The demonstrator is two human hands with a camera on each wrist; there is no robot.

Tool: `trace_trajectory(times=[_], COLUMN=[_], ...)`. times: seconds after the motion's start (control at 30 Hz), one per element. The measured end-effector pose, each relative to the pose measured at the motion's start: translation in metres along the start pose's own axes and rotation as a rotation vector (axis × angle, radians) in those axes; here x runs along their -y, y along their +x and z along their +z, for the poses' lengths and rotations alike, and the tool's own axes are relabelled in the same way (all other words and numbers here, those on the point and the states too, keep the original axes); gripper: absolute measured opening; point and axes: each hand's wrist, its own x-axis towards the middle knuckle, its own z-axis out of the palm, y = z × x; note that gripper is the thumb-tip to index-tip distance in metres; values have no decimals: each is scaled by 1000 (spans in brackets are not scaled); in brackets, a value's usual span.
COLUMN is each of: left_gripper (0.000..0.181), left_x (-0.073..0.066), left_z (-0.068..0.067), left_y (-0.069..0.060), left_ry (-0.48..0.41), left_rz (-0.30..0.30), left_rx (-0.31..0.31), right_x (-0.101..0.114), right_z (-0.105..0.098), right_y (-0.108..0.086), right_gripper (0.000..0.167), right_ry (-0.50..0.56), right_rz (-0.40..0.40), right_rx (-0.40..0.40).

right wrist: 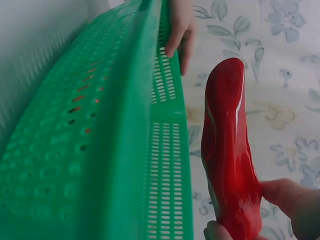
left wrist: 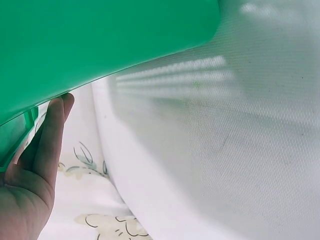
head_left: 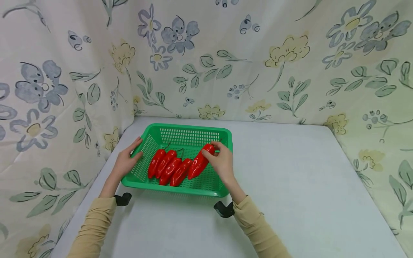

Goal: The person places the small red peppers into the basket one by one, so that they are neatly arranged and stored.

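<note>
A green plastic basket [head_left: 222, 192] with slotted walls stands on the white table. Several red peppers [head_left: 169, 170] lie side by side in its left half, some with dark stems. My left hand [head_left: 125, 162] holds the basket's left rim, thumb on the inner side and fingers outside; in the left wrist view its fingers [left wrist: 52, 135] touch the green wall. With thumb and fingers, my right hand [head_left: 222, 161] pinches one glossy red pepper [head_left: 197, 165] near its upper end. That pepper slants over the basket's right half. In the right wrist view, the held pepper [right wrist: 227, 145] appears beside the basket wall.
The white table [head_left: 290, 186] extends to the right and in front of the basket. A floral curtain [head_left: 226, 64] hangs behind and along the sides. Dark wrist-worn cameras [head_left: 224, 209] sit at both sleeves.
</note>
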Motion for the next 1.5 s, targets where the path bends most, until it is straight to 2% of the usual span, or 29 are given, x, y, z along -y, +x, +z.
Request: trace_trajectory(times=[0.37,0.6,0.8,1.1,1.3,1.5], left_gripper=[54,54,54,54,54,54], left_x=[0,1,2,2,2,-1], left_z=[1,0,1,-1,-1,-1], left_y=[0,0,-1,0,0,-1], left_ry=[-2,-6,-2,-5,-4,-10], left_rz=[-11,-15,-12,-11,-22,-16], left_rx=[6,7,10,12,11,11], right_x=[-16,-26,-33,-34,-33,-36], right_z=[27,42,51,57,58,61], right_y=[-1,1,6,10,11,14], right_gripper=[45,42,40,38,27,25], right_ry=[-40,-123,-227,-320,-371,-478], right_rz=[7,5,36,83,105,104], right_rx=[12,35,74,119,151,229])
